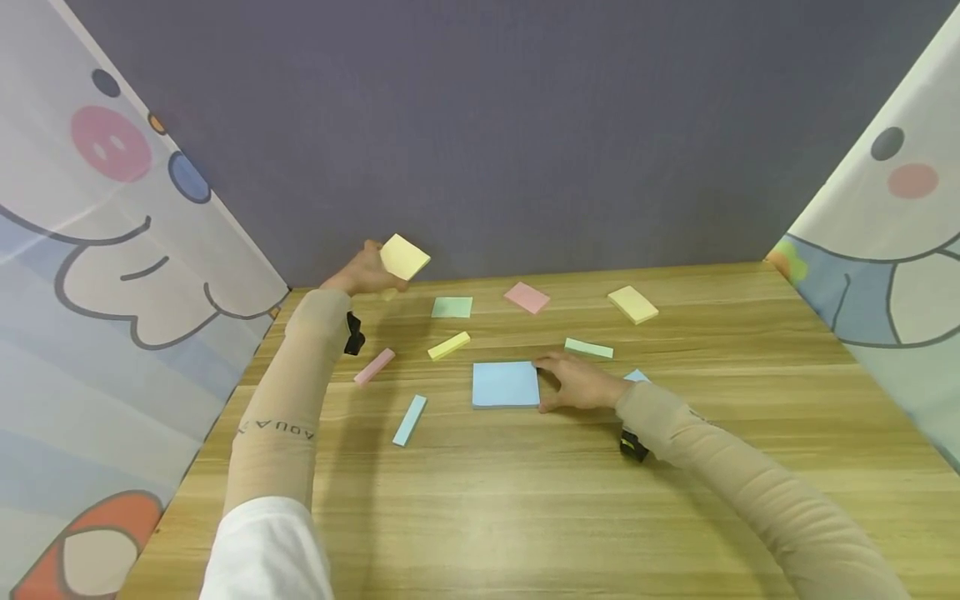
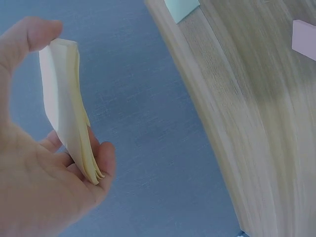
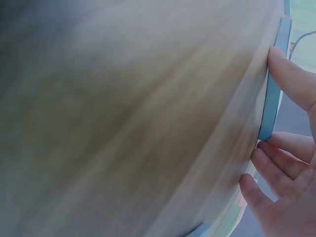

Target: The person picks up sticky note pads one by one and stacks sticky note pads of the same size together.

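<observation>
My left hand (image 1: 365, 271) is raised at the back left of the table, gripping a pale yellow sticky note pad (image 1: 405, 257). In the left wrist view the yellow pad (image 2: 66, 98) stands between thumb and curled fingers, its lower sheets slightly fanned. At the table's middle, a larger blue sticky note pad (image 1: 506, 385) lies flat. My right hand (image 1: 581, 383) holds that pad's right end, thumb at the near corner and index finger at the far one. The right wrist view shows the blue pad's edge (image 3: 272, 98) between thumb and index finger; the other fingers touch the wood.
Behind lie a green pad (image 1: 452, 307), a pink pad (image 1: 527, 297) and a yellow pad (image 1: 633, 304). Narrow strips in pink (image 1: 374, 367), yellow (image 1: 449, 346), blue (image 1: 409, 420) and green (image 1: 588, 347) surround the middle. A blue piece (image 1: 637, 376) is partly behind the right wrist. Walls enclose the table.
</observation>
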`<state>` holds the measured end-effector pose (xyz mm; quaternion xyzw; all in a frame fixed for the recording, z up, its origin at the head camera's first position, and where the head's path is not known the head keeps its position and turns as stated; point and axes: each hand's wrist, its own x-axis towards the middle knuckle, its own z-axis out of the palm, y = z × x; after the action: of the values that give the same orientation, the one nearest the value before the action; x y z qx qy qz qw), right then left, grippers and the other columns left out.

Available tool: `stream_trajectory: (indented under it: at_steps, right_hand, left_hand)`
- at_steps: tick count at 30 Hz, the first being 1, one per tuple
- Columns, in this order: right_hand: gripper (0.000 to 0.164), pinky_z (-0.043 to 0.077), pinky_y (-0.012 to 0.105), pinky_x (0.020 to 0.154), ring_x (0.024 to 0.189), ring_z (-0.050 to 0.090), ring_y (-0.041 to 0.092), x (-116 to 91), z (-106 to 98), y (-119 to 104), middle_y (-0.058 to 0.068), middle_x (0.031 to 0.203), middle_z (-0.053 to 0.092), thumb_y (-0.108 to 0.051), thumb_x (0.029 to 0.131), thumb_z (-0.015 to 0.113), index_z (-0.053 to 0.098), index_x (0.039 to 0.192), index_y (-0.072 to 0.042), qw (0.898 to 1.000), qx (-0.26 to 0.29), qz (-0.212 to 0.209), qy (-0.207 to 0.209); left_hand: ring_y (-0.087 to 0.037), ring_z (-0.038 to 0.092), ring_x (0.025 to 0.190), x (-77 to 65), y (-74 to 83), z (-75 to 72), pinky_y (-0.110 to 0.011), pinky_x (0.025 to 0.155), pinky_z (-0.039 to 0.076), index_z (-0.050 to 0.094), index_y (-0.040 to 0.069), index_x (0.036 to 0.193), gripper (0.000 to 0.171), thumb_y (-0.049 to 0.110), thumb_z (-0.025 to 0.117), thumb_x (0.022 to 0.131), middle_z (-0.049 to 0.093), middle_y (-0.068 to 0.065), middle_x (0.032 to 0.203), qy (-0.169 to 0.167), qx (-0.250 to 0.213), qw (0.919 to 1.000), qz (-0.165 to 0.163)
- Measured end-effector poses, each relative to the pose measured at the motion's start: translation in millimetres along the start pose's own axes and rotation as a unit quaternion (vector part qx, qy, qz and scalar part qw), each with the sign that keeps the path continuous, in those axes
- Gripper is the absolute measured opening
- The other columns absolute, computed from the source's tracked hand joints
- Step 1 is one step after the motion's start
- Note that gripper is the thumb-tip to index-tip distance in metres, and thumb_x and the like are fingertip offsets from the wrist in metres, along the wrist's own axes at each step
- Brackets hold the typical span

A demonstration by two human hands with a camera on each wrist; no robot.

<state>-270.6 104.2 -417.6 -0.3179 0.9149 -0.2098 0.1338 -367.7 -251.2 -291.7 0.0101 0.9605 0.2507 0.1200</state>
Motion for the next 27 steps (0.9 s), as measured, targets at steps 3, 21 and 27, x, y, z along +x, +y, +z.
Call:
stream_trajectory:
  at_steps: [3,21,27]
  right_hand:
    - [0.081,0.030,0.049,0.106,0.130,0.034,0.037,0.6,0.8,1.0,0.019,0.142,0.036,-0.040,0.074,0.073,0.041,0.135,0.001,1.000,-0.004,-0.004,0.004]
    - [0.083,0.028,0.050,0.106,0.131,0.032,0.037,2.3,2.7,2.4,0.019,0.141,0.037,-0.038,0.072,0.075,0.038,0.136,-0.001,1.000,0.002,-0.004,0.022]
    - [0.085,0.027,0.051,0.106,0.132,0.030,0.037,1.5,1.8,2.0,0.019,0.144,0.032,-0.038,0.073,0.075,0.035,0.138,-0.001,1.000,0.018,0.004,0.010]
  left_hand:
    - [-0.039,0.039,0.119,0.2,1.9,0.7,-0.050,0.100,0.035,0.001,-0.004,0.141,0.100,0.032,0.068,0.076,0.035,-0.028,0.132,0.003,0.001,1.0000,0.007]
    - [-0.035,0.043,0.108,-3.6,11.2,4.7,-0.048,0.093,0.040,0.003,-0.003,0.140,0.098,0.027,0.070,0.075,0.037,-0.025,0.126,0.000,-0.003,0.9996,0.027]
    - [-0.033,0.043,0.106,-4.0,10.7,8.3,-0.047,0.091,0.040,0.003,-0.003,0.141,0.098,0.026,0.070,0.075,0.036,-0.024,0.126,0.001,-0.009,0.9995,0.031]
